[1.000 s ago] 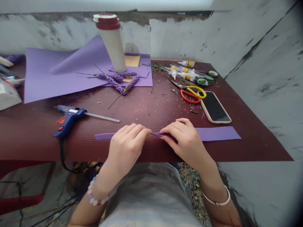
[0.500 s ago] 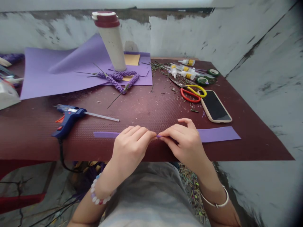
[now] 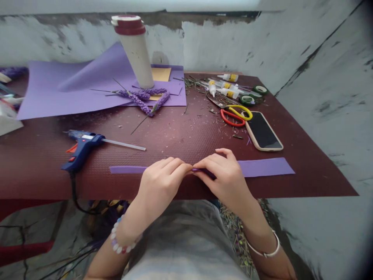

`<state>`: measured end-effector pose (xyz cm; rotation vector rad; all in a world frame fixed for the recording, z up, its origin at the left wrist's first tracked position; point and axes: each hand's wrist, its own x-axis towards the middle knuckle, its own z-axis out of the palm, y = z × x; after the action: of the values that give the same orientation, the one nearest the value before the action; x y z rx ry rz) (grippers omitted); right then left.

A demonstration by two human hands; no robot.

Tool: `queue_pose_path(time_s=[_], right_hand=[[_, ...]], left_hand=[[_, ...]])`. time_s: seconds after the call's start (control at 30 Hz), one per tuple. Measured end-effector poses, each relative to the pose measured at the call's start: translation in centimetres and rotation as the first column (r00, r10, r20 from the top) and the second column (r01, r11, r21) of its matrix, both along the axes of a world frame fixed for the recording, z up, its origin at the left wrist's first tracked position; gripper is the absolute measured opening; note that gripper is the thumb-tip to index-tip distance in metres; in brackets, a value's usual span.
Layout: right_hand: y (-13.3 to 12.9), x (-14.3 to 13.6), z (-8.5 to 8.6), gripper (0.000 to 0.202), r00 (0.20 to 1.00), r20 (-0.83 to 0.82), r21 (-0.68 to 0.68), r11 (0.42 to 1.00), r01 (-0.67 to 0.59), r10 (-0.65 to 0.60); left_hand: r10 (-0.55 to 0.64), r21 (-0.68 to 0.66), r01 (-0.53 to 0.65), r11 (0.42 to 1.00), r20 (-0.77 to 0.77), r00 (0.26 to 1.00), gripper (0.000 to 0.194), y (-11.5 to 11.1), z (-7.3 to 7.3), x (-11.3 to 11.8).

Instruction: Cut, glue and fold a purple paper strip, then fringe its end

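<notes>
Along the near edge of the dark red textured table [image 3: 180, 136], my left hand [image 3: 161, 184] and right hand [image 3: 223, 175], almost meeting, pinch a long flat purple strip [image 3: 266, 167]. Leftward lies a blue plastic glue gun [image 3: 83, 149]; beyond my right hand, red-and-yellow-handled metal scissors [image 3: 233, 121] overlap a black-screened, pale-cased phone [image 3: 265, 132].

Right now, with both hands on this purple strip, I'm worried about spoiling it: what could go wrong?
The purple strip looks narrower beyond the left hand than beyond the right hand, so a crease pinched between them might come out uneven.

The glue gun's cord hangs over the table's near edge; a snag could drag the glue gun. Whether it's hot, I can't tell.
</notes>
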<state>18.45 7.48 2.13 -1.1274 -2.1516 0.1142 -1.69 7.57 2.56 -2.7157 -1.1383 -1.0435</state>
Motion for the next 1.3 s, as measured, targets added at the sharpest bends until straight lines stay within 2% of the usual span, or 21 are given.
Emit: queue_pose_path(time_s=[0.27,0.47,0.67,1.03,1.2,1.3], right_hand=[[-0.2,1.1,0.6,0.007,1.000,-0.009,-0.020,1.000,-0.009,0.009],[-0.1,0.9,0.6,0.011,0.999,-0.051,-0.019,1.000,-0.004,0.003],[-0.1,0.3,0.4,0.011,0.999,-0.048,0.018,1.000,-0.015,0.016],[0.0,-0.1,0.7,0.018,0.999,-0.018,0.081,0.996,-0.039,0.041],[0.3,0.8,0.7,0.010,0.994,0.037,-0.025,0.994,-0.104,0.105],[0.5,1.3,0.6,0.022,0.991,0.047,-0.111,0.986,-0.122,0.128]], left_hand=[[0.038,0.013,-0.038,0.999,0.023,0.999,0.012,0.0,0.1,-0.2],[0.053,-0.001,-0.053,0.999,0.021,0.998,0.013,-0.1,0.3,-0.4],[0.054,-0.025,-0.053,0.998,0.046,0.997,0.005,-0.4,0.2,0.3],[0.104,0.023,-0.105,0.994,0.016,0.994,0.022,-0.9,0.4,1.2],[0.116,0.021,-0.115,0.993,-0.048,0.992,0.015,-0.7,0.1,0.9],[0.118,0.025,-0.116,0.993,-0.066,0.991,0.013,-0.6,-0.3,0.6]])
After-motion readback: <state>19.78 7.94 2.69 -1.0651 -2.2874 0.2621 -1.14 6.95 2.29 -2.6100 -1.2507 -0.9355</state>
